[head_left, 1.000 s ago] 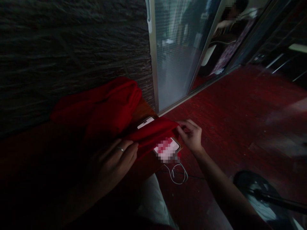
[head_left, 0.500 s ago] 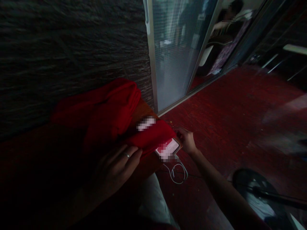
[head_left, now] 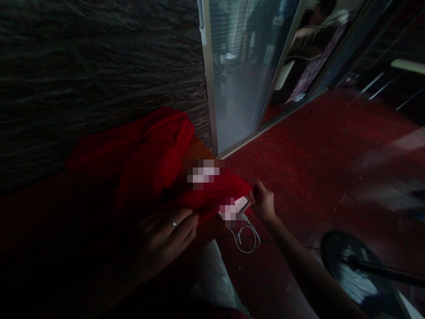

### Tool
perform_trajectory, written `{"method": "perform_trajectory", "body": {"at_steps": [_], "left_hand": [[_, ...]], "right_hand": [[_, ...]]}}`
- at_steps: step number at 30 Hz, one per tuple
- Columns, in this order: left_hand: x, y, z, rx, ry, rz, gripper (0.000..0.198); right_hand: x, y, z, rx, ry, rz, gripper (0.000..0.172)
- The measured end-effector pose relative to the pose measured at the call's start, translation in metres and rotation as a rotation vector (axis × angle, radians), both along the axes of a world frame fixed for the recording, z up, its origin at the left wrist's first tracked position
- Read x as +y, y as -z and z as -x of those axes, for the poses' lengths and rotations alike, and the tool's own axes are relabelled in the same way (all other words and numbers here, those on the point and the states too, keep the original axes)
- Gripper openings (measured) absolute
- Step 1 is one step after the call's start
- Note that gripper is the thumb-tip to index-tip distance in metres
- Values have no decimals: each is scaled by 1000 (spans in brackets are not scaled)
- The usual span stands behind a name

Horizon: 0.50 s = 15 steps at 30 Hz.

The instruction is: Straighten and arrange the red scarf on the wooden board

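A strip of red cloth stretches across the wooden bench in front of me. My right hand pinches its far right corner, which is lifted a little off the surface. At the cloth's near edge, my left hand, wearing a ring, has its fingers bent together on the fabric; its thumb is hidden. Partly under the cloth lies a phone, its lit screen showing, with a white cable looping down from it. Behind the strip, a larger heap of folded red fabric rests against the wall.
The wooden bench meets a dark rough wall. A sliding glass door stands beyond it, with a person inside. Red floor spreads to the right. A round dark stand base sits at lower right.
My right hand has closed on the cloth's corner and raised it slightly, pulling it right. The cloth now covers more of the phone. My left hand has barely moved.
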<state>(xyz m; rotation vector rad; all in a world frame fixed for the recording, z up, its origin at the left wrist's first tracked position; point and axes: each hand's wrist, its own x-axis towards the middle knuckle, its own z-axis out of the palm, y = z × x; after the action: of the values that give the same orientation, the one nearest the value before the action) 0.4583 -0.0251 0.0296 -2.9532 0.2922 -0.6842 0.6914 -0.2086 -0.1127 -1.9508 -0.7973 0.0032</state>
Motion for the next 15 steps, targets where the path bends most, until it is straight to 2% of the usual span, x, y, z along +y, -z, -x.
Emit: {"method": "perform_trajectory", "body": {"at_steps": [2,7,11,15], "left_hand": [[1,-1,0,-3,1,13,28],[-2,-2,-2,9,-6,-18,33],[-2,3,-2,27,0,-22,30],[-2,3,-1,10,14,5,21]], "right_hand": [[0,-2,1,133,0,18,22],[5,-7,1,575,-121,41,31],[11,-11,4,698,-138,-15,43],[20,-19,0,764,-106,-126,41]]}}
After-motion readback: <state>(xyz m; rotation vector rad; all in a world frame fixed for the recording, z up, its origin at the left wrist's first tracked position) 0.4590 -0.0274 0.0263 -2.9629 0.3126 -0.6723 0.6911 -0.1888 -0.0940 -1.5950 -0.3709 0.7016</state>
